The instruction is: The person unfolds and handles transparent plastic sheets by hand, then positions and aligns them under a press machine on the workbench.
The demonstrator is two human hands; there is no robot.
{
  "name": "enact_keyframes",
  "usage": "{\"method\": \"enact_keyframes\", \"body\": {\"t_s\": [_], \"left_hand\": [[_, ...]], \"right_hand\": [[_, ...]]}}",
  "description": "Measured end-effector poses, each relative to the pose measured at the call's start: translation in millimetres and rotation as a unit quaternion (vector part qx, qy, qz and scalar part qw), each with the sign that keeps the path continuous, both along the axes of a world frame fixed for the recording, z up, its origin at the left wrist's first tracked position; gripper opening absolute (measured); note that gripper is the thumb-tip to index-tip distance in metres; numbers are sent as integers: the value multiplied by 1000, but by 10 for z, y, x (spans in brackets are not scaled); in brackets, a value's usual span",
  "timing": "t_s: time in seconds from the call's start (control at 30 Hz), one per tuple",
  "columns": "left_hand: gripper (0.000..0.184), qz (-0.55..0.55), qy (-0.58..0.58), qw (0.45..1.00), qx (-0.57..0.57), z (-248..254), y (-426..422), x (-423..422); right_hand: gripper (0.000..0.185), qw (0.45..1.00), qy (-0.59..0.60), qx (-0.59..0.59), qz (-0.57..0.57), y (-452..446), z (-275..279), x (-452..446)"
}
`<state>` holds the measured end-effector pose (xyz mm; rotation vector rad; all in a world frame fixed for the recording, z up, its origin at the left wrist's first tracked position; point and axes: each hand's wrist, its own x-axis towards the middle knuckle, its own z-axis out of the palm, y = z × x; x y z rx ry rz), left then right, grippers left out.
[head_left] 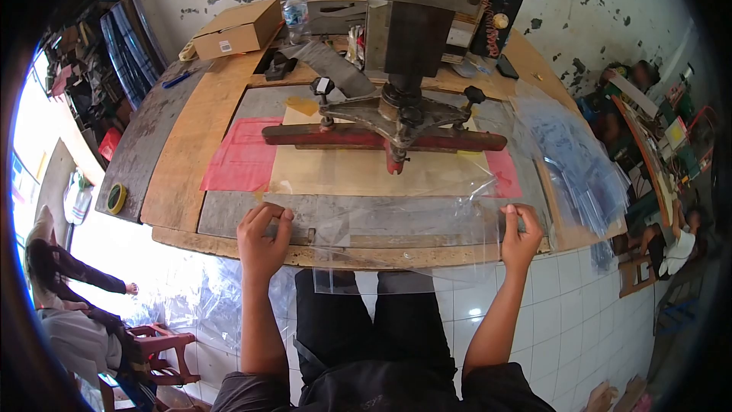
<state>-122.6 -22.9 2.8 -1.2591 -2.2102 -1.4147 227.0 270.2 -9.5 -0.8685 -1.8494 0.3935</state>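
Observation:
A clear plastic sheet (pixel 404 225) lies over the near part of the press bed, and its lower edge hangs past the table front above my lap. My left hand (pixel 264 238) is closed in a pinch at the sheet's left side, where the thin film is hard to make out. At the right side, my right hand (pixel 522 236) pinches the film between thumb and curled fingers. Just beyond both hands, a press head with a red-edged bar (pixel 366 137) stands over a tan sheet (pixel 335 175) with pink pieces (pixel 242 154) at its ends.
Stacked clear plastic pieces (pixel 576 160) lie at the table's right. A cardboard box (pixel 238 28), a water bottle (pixel 296 15) and a phone (pixel 506 67) stand or lie at the back. A tape roll (pixel 116 198) sits far left. Other people sit at both sides.

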Motion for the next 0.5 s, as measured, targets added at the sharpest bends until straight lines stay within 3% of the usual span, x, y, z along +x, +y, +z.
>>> {"method": "enact_keyframes", "body": {"t_s": [0.5], "left_hand": [[10,4,-5,1000,3,-15,7,-2]], "right_hand": [[20,1000,-1,-6,-3,-7,11,-6]]}}
